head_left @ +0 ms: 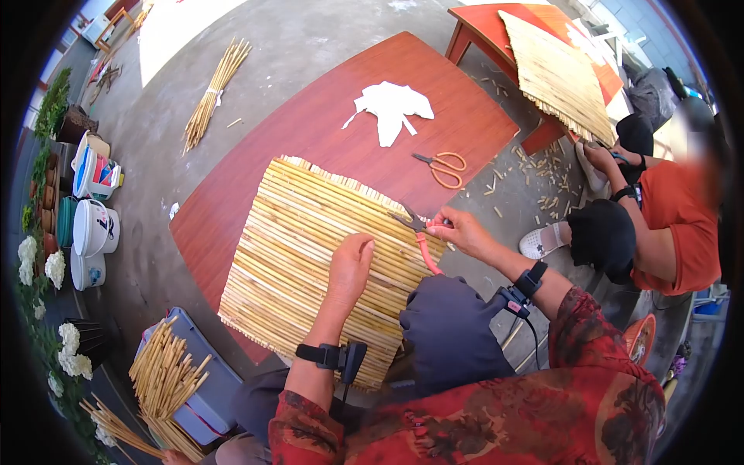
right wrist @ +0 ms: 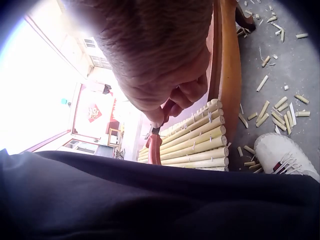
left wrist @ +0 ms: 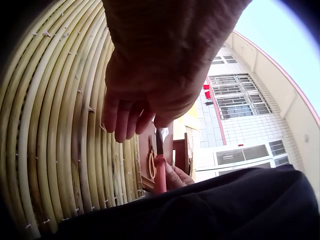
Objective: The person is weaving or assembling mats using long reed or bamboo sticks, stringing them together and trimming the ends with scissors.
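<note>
A mat of tied cane sticks [head_left: 310, 256] lies on the red-brown table. My left hand [head_left: 350, 267] is over the mat, its fingers bent loosely with nothing visible in them; in the left wrist view the left hand [left wrist: 150, 95] has its fingertips close to the sticks [left wrist: 65, 125]. My right hand [head_left: 473, 236] grips pink-handled pliers [head_left: 419, 225] at the mat's right part, their jaws pointing up and left. One pink handle [right wrist: 154, 149] stands away from the right hand [right wrist: 172, 85] in the right wrist view; the palm side is hidden.
Orange-handled scissors [head_left: 446, 170] and a white cloth-like piece [head_left: 391, 108] lie on the table [head_left: 325, 101]. At right a person in orange [head_left: 678, 232] sits by another mat [head_left: 554, 74]. Cut sticks fill a blue-grey bin [head_left: 205, 387]; offcuts [right wrist: 282, 117] litter the floor.
</note>
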A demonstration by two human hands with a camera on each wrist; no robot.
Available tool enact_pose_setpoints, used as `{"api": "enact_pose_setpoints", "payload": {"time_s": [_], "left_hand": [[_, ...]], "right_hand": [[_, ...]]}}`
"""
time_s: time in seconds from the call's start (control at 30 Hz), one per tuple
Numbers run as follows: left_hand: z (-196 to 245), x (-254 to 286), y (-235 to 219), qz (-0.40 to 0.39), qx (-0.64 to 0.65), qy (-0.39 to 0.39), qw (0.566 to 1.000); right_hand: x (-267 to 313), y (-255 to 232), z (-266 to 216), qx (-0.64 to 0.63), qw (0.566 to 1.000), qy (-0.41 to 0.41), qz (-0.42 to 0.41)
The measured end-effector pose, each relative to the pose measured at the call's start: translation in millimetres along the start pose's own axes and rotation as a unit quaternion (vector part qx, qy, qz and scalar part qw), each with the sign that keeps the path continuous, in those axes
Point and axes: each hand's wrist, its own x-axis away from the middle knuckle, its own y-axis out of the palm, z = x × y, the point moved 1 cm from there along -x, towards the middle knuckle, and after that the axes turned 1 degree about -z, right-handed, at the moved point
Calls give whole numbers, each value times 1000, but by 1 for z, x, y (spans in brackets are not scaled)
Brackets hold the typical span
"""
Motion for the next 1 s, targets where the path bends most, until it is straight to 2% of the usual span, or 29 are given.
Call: {"api": "enact_pose_setpoints", "payload": {"time_s": [0.03, 0.07, 0.1, 0.17, 0.2, 0.27, 0.4, 0.53, 0.6, 0.8, 0.9, 1.0], "left_hand": [[3, -1, 9, -82, 138, -104, 982], [5, -1, 17, -162, 271, -204, 927], [9, -3, 20, -162, 271, -203, 927], [17, -10, 26, -182, 373, -218, 883], [20, -14, 30, -185, 374, -217, 883], [26, -22, 35, -211, 430, -177, 860], [25, -27, 41, -238, 436, -215, 841], [19, -23, 50, -208, 462, -229, 831], [18, -24, 55, -169, 501, -219, 820], [5, -27, 60, -168, 507, -232, 813], [4, -26, 65, -175, 524, -223, 803], [5, -26, 68, -170, 517, -241, 804]], "right_hand": [[-2, 1, -2, -9, 1000, 0, 0], [-2, 2, -3, -17, 1000, 1, 0], [-1, 3, -6, -17, 1000, 1, 1], [4, 1, -12, 0, 1000, -14, 17], [6, 0, -10, 0, 1000, -13, 19], [7, 1, -6, -9, 999, -16, 45], [7, -10, -15, 54, 998, 13, 24], [1, 2, -15, 139, 990, 32, 6], [-3, 6, -18, 172, 984, 37, 8], [-4, 8, -22, 195, 979, 51, -26], [0, 9, -22, 203, 978, 39, -9], [3, 7, -29, 217, 974, 70, 3]]}}
